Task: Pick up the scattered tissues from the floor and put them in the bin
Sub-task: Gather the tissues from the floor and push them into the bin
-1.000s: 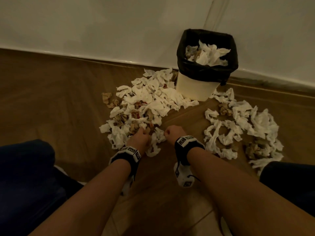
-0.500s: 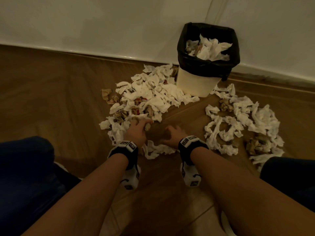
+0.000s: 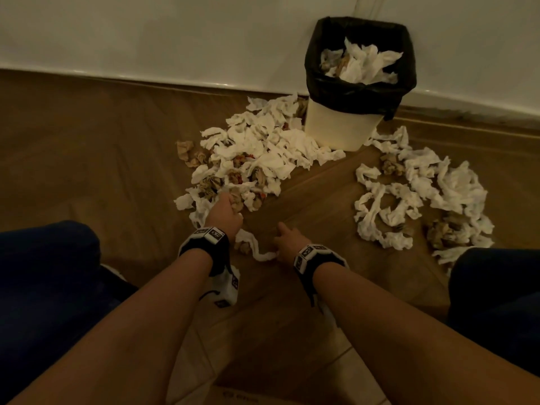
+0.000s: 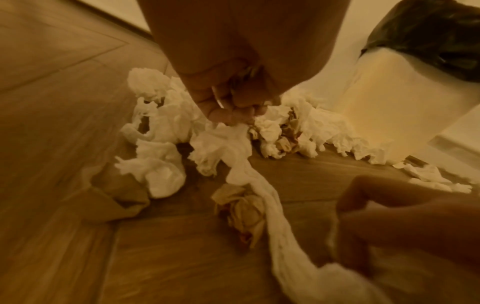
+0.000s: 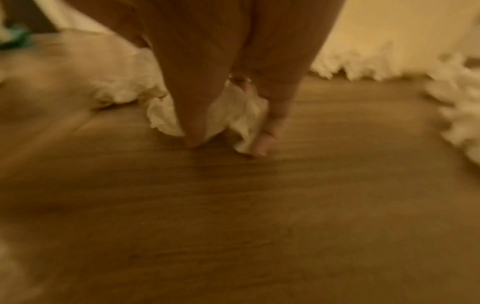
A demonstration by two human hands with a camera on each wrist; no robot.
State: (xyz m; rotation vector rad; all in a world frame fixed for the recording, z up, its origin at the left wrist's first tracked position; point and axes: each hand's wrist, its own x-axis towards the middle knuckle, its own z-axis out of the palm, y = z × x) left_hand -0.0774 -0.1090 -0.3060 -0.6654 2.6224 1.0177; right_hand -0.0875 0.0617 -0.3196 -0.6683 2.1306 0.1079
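Note:
Crumpled white and brown tissues form a big pile [image 3: 263, 153] left of the bin [image 3: 339, 127] and a second pile [image 3: 423, 194] to its right. The cream bin has a black liner and holds tissues [image 3: 359, 62]. My left hand [image 3: 230, 204] [image 4: 233, 111] is fisted at the near edge of the left pile, gripping tissues. A long twisted white tissue [image 3: 257, 252] [image 4: 270, 201] runs from that fist across the floor to my right hand [image 3: 280, 241] [image 5: 227, 144], which pinches its other end [image 5: 239, 109] with fingertips on the floor. A brown wad [image 4: 241, 209] lies beside the strand.
The bin stands against a white wall [image 3: 146, 39] with a skirting line. Wooden floor [image 3: 87, 141] stretches bare to the left. My knees in dark trousers sit at the left [image 3: 43, 273] and right [image 3: 496, 287] edges; the right knee is close to the right pile.
My left hand reached into the pile's near edge and closed into a fist on tissues. My right hand spread on the floor, then drew back and pinched the strand's end.

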